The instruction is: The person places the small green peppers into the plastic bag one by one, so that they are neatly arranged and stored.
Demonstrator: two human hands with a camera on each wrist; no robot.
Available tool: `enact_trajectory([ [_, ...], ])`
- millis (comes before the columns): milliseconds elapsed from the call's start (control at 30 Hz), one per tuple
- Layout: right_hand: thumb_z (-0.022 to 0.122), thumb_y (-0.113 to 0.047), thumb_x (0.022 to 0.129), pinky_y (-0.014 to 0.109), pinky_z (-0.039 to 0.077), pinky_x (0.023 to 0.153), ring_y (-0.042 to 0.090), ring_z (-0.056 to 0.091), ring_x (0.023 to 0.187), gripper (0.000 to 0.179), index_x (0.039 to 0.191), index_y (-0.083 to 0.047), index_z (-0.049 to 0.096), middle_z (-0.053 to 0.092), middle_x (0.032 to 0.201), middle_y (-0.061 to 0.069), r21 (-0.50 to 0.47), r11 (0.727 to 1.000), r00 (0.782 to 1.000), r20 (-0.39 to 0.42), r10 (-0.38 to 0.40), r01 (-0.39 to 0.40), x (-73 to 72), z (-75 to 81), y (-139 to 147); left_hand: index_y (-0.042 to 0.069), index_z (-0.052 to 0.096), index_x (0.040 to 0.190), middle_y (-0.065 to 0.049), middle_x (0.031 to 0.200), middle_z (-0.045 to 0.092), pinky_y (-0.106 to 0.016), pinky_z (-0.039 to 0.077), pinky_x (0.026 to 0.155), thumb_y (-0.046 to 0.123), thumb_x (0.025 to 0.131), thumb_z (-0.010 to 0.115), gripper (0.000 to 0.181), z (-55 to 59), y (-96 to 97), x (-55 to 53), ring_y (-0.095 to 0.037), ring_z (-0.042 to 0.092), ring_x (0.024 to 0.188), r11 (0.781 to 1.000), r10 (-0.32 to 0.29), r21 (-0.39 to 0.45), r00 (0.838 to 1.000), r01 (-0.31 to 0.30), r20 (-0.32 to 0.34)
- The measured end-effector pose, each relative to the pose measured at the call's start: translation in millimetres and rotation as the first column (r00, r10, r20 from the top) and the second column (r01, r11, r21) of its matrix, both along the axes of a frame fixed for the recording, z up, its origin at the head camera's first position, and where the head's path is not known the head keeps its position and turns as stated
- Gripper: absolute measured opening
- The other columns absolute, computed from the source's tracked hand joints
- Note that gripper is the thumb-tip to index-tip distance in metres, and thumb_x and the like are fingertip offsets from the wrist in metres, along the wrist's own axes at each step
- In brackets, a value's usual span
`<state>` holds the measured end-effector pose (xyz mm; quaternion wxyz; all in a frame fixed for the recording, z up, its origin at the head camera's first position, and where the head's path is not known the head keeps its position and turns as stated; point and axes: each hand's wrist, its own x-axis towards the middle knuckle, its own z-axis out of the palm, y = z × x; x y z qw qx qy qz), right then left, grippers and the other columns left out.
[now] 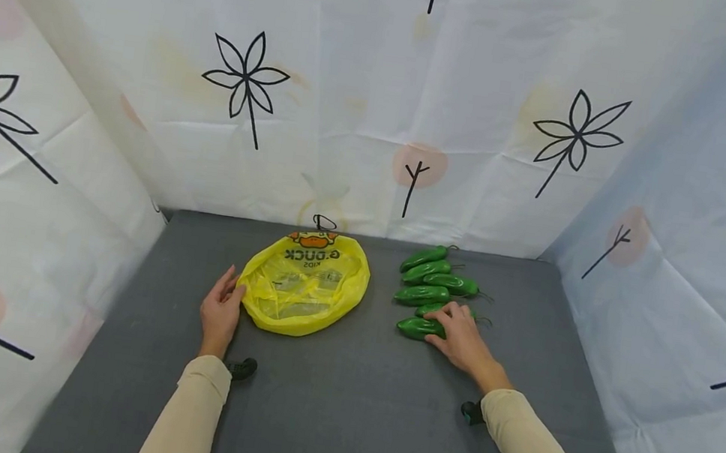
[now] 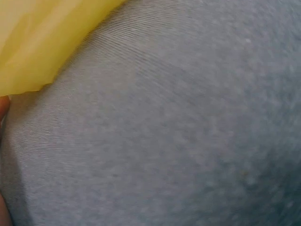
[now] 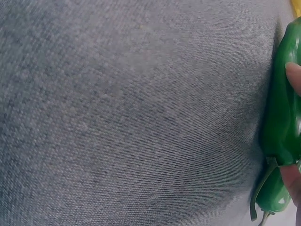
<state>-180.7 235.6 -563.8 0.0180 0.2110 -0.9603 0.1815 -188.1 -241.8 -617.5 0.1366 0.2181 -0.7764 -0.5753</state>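
Observation:
A yellow plastic bag [image 1: 299, 322] with printed lettering lies with its mouth spread wide on the grey table. My left hand [image 1: 220, 309] is at the bag's left edge, its fingers relaxed and the thumb side right at the rim. In the left wrist view, the yellow bag edge [image 2: 56, 42] hangs over the cloth beside a fingertip. My right hand [image 1: 461, 337] grips the nearest green chili pepper [image 1: 417, 329], thumb on the near side and fingers across it. The right wrist view shows this pepper [image 3: 277, 117] close up, its stem end toward the bottom and another pepper [image 3: 273, 195] behind.
Several more green chili peppers [image 1: 422, 295] lie in a column beyond the right hand, stems pointing right. The table [image 1: 326, 418] has a dark grey cloth surface. White patterned fabric walls [image 1: 364, 106] enclose it at the back and both sides.

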Motion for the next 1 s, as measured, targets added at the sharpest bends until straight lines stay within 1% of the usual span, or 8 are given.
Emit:
enact_trajectory([
  [167,0.080,-0.025,0.088,0.045,0.043,0.084,0.024,0.048,0.095,0.043,0.128,-0.015,0.070,0.059,0.112,0.009,-0.007,1.000,1.000,0.031,-0.005,0.005,0.4,-1.3,0,0.036,0.055,0.147,-0.003,0.145,0.063,-0.018,0.046,0.093,0.040,0.100,0.064,0.048,-2.4,1.4,3.1,-0.018,0.062,0.122,0.999,0.017,-0.031,0.999,-0.019,-0.044],
  [300,0.080,-0.024,0.088,0.049,0.046,0.087,0.026,0.051,0.099,0.042,0.128,-0.015,0.070,0.060,0.113,0.009,-0.018,1.000,0.999,0.033,-0.002,0.003,0.0,-2.4,1,0.036,0.058,0.145,-0.003,0.140,0.067,-0.006,0.042,0.087,0.042,0.099,0.066,0.047,-3.7,1.9,3.3,-0.003,0.063,0.113,0.998,0.030,-0.044,0.996,-0.034,-0.087],
  [400,0.079,-0.024,0.088,0.051,0.046,0.089,0.028,0.052,0.100,0.041,0.127,-0.014,0.070,0.061,0.113,0.009,-0.031,1.000,0.999,0.046,0.001,0.001,-0.7,-1.5,1,0.036,0.060,0.143,-0.004,0.136,0.070,-0.004,0.042,0.085,0.040,0.098,0.067,0.046,-4.4,1.7,3.4,0.010,0.059,0.103,0.998,0.040,-0.045,0.993,-0.045,-0.107],
  [500,0.079,-0.024,0.089,0.051,0.045,0.091,0.028,0.053,0.101,0.041,0.127,-0.014,0.070,0.060,0.113,0.010,-0.036,0.999,0.998,0.067,0.001,0.002,-1.9,1.1,0,0.037,0.061,0.141,-0.005,0.133,0.071,-0.005,0.041,0.084,0.039,0.098,0.068,0.044,-5.3,1.4,3.7,0.016,0.056,0.096,0.997,0.051,-0.045,0.993,-0.056,-0.108],
  [600,0.078,-0.025,0.089,0.049,0.045,0.089,0.027,0.052,0.099,0.041,0.128,-0.014,0.069,0.060,0.113,0.009,-0.038,0.999,0.997,0.072,0.008,-0.005,-4.0,5.1,0,0.036,0.061,0.141,-0.004,0.132,0.072,-0.007,0.041,0.086,0.038,0.099,0.066,0.043,-5.7,1.6,3.2,0.015,0.057,0.097,0.996,0.063,-0.055,0.993,-0.068,-0.098],
  [767,0.078,-0.025,0.090,0.046,0.045,0.085,0.026,0.050,0.098,0.040,0.128,-0.014,0.070,0.059,0.110,0.008,-0.046,0.999,0.998,0.063,0.016,-0.013,-7.4,14.8,-2,0.036,0.062,0.141,-0.002,0.133,0.071,-0.011,0.045,0.090,0.037,0.099,0.065,0.042,-5.9,2.1,2.9,0.001,0.063,0.108,0.995,0.076,-0.062,0.994,-0.081,-0.080],
  [833,0.078,-0.024,0.090,0.045,0.044,0.084,0.025,0.049,0.097,0.041,0.128,-0.013,0.070,0.058,0.109,0.008,-0.054,0.998,0.998,0.066,0.015,-0.012,-9.1,18.7,-2,0.036,0.062,0.140,-0.002,0.133,0.071,-0.010,0.045,0.090,0.037,0.099,0.065,0.041,-5.4,2.1,3.0,0.000,0.064,0.110,0.995,0.075,-0.064,0.994,-0.080,-0.074],
  [1000,0.077,-0.022,0.091,0.046,0.043,0.086,0.026,0.050,0.098,0.042,0.130,-0.011,0.068,0.057,0.110,0.010,-0.081,0.997,0.997,0.072,0.017,-0.011,-15.8,27.0,-4,0.036,0.063,0.140,-0.005,0.126,0.075,-0.007,0.045,0.077,0.033,0.098,0.066,0.042,-3.3,1.7,2.4,0.009,0.063,0.092,0.997,0.057,-0.050,0.996,-0.061,-0.068],
])
